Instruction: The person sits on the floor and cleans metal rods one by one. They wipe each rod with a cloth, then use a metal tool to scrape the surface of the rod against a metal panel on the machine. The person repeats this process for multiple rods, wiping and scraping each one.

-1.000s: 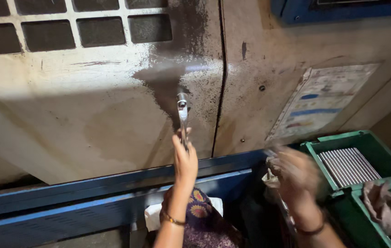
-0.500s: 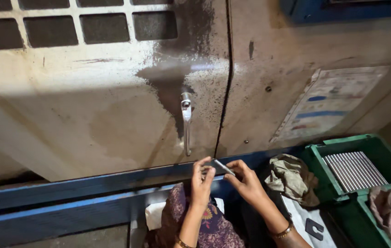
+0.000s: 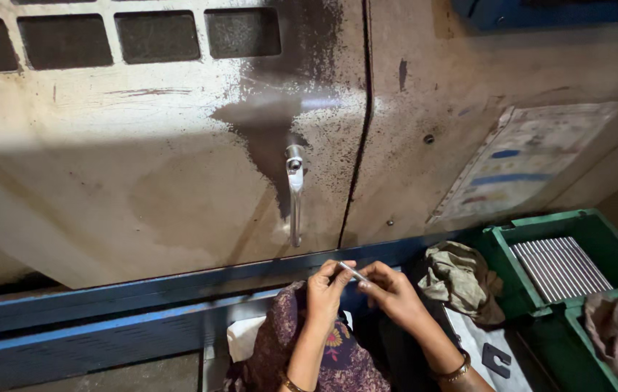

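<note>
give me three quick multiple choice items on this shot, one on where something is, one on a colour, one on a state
1. Where does the crumpled rag lie?
A. just left of the green crate
B. hung on the door handle
C. inside the vent openings

2. What colour is the rail below the machine panel?
A. red
B. blue
C. yellow

3. How is the thin metal rod held?
A. lying loose in the crate
B. in the right hand alone
C. pinched between both hands

Answers:
1. A, the rag sits beside the crate's left wall, right of the hands.
2. B, the long rail under the beige panel is blue.
3. C, the left hand and the right hand each grip one end of the rod, below the metal door handle.
</note>
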A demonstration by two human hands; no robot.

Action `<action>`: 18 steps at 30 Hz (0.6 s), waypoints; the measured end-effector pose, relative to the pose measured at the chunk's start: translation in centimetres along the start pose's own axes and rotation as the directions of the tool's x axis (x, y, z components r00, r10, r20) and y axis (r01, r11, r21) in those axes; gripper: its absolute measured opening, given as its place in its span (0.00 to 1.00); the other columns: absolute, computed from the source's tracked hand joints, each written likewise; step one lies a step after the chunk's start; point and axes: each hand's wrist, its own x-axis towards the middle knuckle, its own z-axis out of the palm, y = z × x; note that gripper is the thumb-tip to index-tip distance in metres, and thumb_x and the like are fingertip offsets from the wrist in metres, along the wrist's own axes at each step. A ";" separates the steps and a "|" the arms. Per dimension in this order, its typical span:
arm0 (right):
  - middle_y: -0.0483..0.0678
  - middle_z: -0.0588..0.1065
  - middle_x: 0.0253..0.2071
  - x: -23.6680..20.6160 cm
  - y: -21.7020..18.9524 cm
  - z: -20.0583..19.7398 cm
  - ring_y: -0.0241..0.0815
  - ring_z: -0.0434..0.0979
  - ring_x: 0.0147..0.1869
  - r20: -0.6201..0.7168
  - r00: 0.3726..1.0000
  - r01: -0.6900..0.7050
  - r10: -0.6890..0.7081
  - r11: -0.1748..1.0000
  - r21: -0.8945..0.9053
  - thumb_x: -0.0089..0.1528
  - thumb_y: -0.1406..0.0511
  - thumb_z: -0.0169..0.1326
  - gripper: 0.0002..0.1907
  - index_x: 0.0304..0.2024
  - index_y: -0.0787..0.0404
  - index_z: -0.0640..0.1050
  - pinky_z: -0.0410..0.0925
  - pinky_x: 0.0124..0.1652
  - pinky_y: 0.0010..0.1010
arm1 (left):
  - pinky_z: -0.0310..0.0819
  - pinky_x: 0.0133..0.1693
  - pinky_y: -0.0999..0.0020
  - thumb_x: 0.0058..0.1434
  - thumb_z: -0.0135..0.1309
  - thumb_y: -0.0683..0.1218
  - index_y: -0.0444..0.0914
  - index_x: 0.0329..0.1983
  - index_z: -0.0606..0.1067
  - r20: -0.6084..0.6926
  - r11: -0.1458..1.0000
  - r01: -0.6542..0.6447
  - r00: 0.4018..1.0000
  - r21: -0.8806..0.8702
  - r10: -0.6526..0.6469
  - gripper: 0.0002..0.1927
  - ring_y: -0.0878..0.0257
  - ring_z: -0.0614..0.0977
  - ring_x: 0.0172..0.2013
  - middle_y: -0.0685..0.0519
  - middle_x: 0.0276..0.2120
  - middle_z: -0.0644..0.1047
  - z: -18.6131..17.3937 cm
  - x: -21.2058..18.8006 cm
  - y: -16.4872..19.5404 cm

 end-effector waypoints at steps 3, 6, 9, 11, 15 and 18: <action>0.47 0.81 0.32 -0.1 -0.7 -0.7 0.31 0.74 0.25 0.040 0.996 -0.077 0.076 0.997 0.007 0.65 0.65 0.55 0.08 0.44 0.63 0.78 0.63 0.23 0.22 | 0.70 0.41 0.75 0.62 0.61 0.42 0.31 0.42 0.83 -0.026 0.999 0.038 0.999 0.006 -0.038 0.09 0.70 0.77 0.38 0.57 0.34 0.78 0.2 -0.2 0.2; 0.50 0.82 0.29 -0.2 -1.5 -1.1 0.33 0.73 0.20 0.081 0.977 -0.205 0.197 0.973 0.107 0.65 0.63 0.53 0.09 0.43 0.63 0.77 0.58 0.19 0.22 | 0.69 0.41 0.75 0.62 0.63 0.41 0.31 0.41 0.84 -0.021 0.997 0.061 0.998 -0.046 -0.062 0.08 0.69 0.76 0.37 0.57 0.33 0.77 0.3 -0.3 0.4; 0.53 0.81 0.28 -0.3 -2.2 -1.5 0.34 0.70 0.18 0.189 0.958 -0.259 0.216 0.936 0.238 0.66 0.64 0.50 0.11 0.43 0.66 0.77 0.58 0.19 0.22 | 0.72 0.42 0.74 0.60 0.63 0.41 0.32 0.39 0.84 -0.018 0.990 0.105 0.994 -0.094 -0.108 0.08 0.68 0.79 0.37 0.56 0.34 0.79 0.4 -0.3 0.4; 0.55 0.80 0.28 -0.5 -2.4 -1.8 0.34 0.69 0.16 0.249 0.939 -0.304 0.235 0.907 0.291 0.67 0.63 0.49 0.13 0.44 0.69 0.77 0.58 0.19 0.22 | 0.72 0.45 0.74 0.60 0.64 0.40 0.32 0.39 0.84 -0.006 0.996 0.059 0.998 -0.066 -0.060 0.07 0.68 0.79 0.38 0.55 0.34 0.80 0.4 -0.3 0.4; 0.58 0.79 0.26 -0.6 -2.3 -2.3 0.36 0.66 0.14 0.358 0.887 -0.425 0.290 0.816 0.392 0.67 0.62 0.47 0.17 0.46 0.71 0.77 0.55 0.16 0.24 | 0.72 0.47 0.72 0.59 0.64 0.40 0.32 0.38 0.85 0.017 0.988 0.094 0.996 -0.120 -0.092 0.07 0.67 0.80 0.39 0.55 0.33 0.81 0.4 -0.4 0.4; 0.59 0.77 0.25 -0.5 -2.1 -2.3 0.36 0.64 0.13 0.427 0.873 -0.441 0.237 0.758 0.481 0.68 0.61 0.47 0.19 0.46 0.73 0.76 0.54 0.15 0.24 | 0.73 0.45 0.70 0.59 0.64 0.40 0.32 0.37 0.84 0.019 0.977 0.141 0.990 -0.157 -0.140 0.06 0.66 0.80 0.38 0.54 0.33 0.81 0.3 -0.3 0.3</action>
